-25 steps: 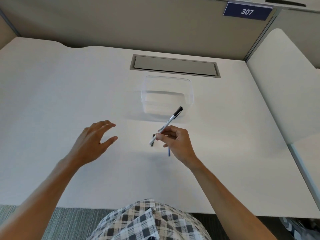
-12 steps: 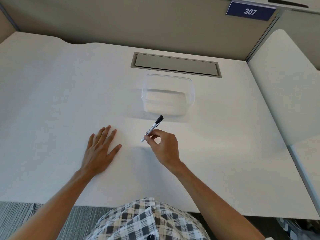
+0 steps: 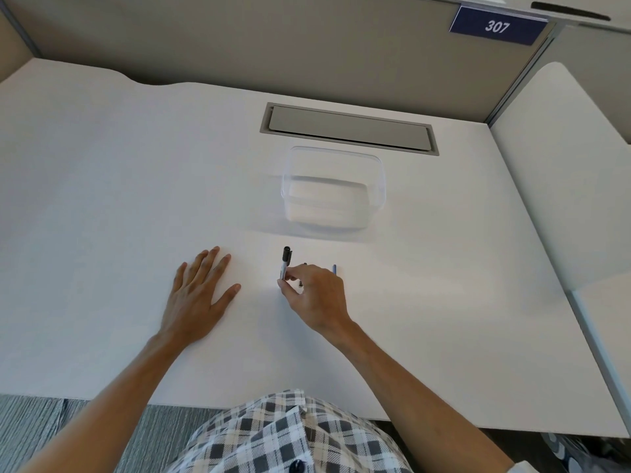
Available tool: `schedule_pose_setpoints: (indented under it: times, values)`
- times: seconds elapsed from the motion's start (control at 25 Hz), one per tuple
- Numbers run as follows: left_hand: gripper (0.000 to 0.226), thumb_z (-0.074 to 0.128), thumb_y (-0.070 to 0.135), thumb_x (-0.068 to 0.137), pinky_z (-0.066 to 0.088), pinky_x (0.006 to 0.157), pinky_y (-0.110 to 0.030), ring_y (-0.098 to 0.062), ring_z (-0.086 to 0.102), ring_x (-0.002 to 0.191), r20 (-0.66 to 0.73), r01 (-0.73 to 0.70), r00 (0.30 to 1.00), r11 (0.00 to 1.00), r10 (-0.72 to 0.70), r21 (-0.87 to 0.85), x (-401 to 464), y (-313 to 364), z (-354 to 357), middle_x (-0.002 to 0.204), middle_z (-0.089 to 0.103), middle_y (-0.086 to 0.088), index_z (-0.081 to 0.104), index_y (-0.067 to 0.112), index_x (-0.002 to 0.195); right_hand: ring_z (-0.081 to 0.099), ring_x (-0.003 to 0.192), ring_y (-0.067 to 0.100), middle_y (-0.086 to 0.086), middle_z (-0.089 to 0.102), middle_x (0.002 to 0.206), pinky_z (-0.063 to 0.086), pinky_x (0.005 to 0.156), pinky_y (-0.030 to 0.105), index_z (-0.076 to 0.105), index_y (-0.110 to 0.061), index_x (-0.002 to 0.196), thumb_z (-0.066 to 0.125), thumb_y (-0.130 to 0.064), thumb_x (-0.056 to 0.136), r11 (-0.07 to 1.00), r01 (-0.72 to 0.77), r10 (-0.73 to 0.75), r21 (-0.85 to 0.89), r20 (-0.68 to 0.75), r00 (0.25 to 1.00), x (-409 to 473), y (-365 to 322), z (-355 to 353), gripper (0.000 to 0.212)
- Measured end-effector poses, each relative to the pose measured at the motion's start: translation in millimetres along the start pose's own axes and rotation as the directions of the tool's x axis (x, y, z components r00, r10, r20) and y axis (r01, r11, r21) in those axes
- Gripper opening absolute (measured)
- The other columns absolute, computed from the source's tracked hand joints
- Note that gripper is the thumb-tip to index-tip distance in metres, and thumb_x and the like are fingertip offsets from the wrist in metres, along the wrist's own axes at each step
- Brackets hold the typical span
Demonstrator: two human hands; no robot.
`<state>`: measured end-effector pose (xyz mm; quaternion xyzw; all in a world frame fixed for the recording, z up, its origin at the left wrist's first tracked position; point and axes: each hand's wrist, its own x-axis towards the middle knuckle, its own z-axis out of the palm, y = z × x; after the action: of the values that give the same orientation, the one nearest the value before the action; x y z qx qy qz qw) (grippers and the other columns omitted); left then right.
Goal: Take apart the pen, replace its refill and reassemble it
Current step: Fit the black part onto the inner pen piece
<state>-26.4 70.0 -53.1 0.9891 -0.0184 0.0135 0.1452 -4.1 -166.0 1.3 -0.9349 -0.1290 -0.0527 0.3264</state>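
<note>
While I'm watching through the head cam, the right hand (image 3: 316, 293) has the pen (image 3: 285, 262) pinched between thumb and fingertips, low on its white barrel, so that grip is clenched on the pen. It's pointing away from the body with the black cap end up top, sitting over the white table (image 3: 102, 199) just in front of the clear plastic container (image 3: 333, 189), near it but not touching. I can't tell if the lower tip of the pen is resting on the table or just above it, the fingers cover that bit. Peeking out past the right hand's knuckles there's a thin bluish stick (image 3: 334, 269), and a small dark piece (image 3: 300, 283) shows between the fingers; both are mostly hidden, so I can't say what they are exactly. The left hand (image 3: 199, 295) is flat on the table, palm down, fingers spread, grip released with nothing under or in it that I can see, off to the left of the pen and clear of it. Further back there's a grey cable hatch (image 3: 348, 129) set into the table right behind the container, and a blue sign reading 307 (image 3: 496, 26) up on the partition. Checked shirt (image 3: 290, 438) at the bottom edge.
</note>
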Motion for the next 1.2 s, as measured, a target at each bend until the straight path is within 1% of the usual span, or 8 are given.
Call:
schedule_pose_setpoints:
  times: [0.24,0.4,0.52,0.64,0.76,0.88,1.0,1.2]
  values:
    - [0.069,0.020,0.063,0.091,0.010,0.120,-0.044,-0.017,0.012,0.148,-0.007,0.007,1.000,1.000,-0.007,0.001,0,0,0,0.161,0.018,0.002,0.023,0.029,0.151,0.064,0.066,0.013,-0.011,0.073,0.081,0.046,0.061,0.029,0.075,-0.025,0.082,0.067,-0.030,0.090,0.997,0.000,0.006,0.079,-0.083,0.997,5,-3,-15,0.012]
    - [0.068,0.022,0.062,0.091,0.010,0.120,-0.045,-0.017,0.012,0.148,-0.005,0.002,1.000,1.000,-0.002,-0.010,0,1,0,0.161,0.017,0.002,0.023,0.029,0.151,0.063,0.073,0.006,-0.011,0.075,0.084,0.044,0.056,0.023,0.075,-0.022,0.084,0.067,-0.025,0.090,0.989,0.113,-0.095,0.098,-0.173,0.980,9,-7,-20,0.010]
    - [0.068,0.022,0.062,0.092,0.009,0.120,-0.044,-0.016,0.010,0.149,-0.003,0.005,1.000,1.000,-0.005,-0.002,0,1,0,0.161,0.017,0.002,0.022,0.029,0.151,0.066,0.079,0.012,-0.007,0.077,0.089,0.037,0.059,0.021,0.075,-0.016,0.090,0.068,-0.022,0.091,0.986,0.165,-0.163,0.021,-0.097,0.982,3,-4,-10,0.009]
    - [0.068,0.023,0.061,0.091,0.009,0.120,-0.043,-0.015,0.010,0.149,0.000,0.004,1.000,1.000,-0.004,-0.005,1,2,-1,0.161,0.016,0.003,0.022,0.029,0.151,0.069,0.084,0.024,0.001,0.077,0.093,0.052,0.064,0.031,0.075,-0.009,0.096,0.067,-0.018,0.093,0.985,0.172,-0.172,-0.010,0.013,0.985,-5,2,2,0.013]
    - [0.068,0.023,0.061,0.091,0.009,0.120,-0.043,-0.016,0.011,0.149,-0.011,0.008,1.000,1.000,-0.008,-0.011,0,2,-1,0.161,0.017,0.003,0.023,0.028,0.151,0.070,0.085,0.026,0.001,0.077,0.094,0.055,0.069,0.034,0.075,-0.009,0.097,0.066,-0.019,0.093,0.985,0.171,-0.171,-0.017,0.011,0.985,-6,4,5,0.014]
    - [0.069,0.022,0.062,0.091,0.008,0.120,-0.043,-0.015,0.011,0.149,-0.011,0.003,1.000,1.000,-0.003,-0.009,-1,2,0,0.161,0.017,0.003,0.023,0.028,0.151,0.070,0.084,0.024,-0.001,0.077,0.094,0.050,0.070,0.026,0.075,-0.010,0.096,0.067,-0.020,0.093,0.984,0.177,-0.177,-0.022,-0.011,0.984,-3,3,2,0.014]
    - [0.069,0.021,0.063,0.091,0.009,0.120,-0.043,-0.016,0.011,0.149,-0.014,0.003,1.000,1.000,-0.003,-0.007,0,2,0,0.161,0.017,0.003,0.023,0.029,0.151,0.067,0.078,0.013,-0.009,0.077,0.091,0.026,0.056,0.016,0.075,-0.017,0.091,0.069,-0.022,0.091,0.982,0.179,-0.184,-0.052,-0.092,0.979,-1,0,-7,0.008]
    - [0.067,0.023,0.061,0.092,0.010,0.120,-0.044,-0.016,0.011,0.149,-0.010,0.006,1.000,1.000,-0.006,-0.005,0,1,1,0.161,0.017,0.003,0.023,0.029,0.151,0.066,0.076,0.008,-0.009,0.077,0.090,0.029,0.059,0.012,0.076,-0.017,0.089,0.069,-0.022,0.090,0.982,0.187,-0.183,-0.002,-0.200,0.962,4,-7,-11,0.008]
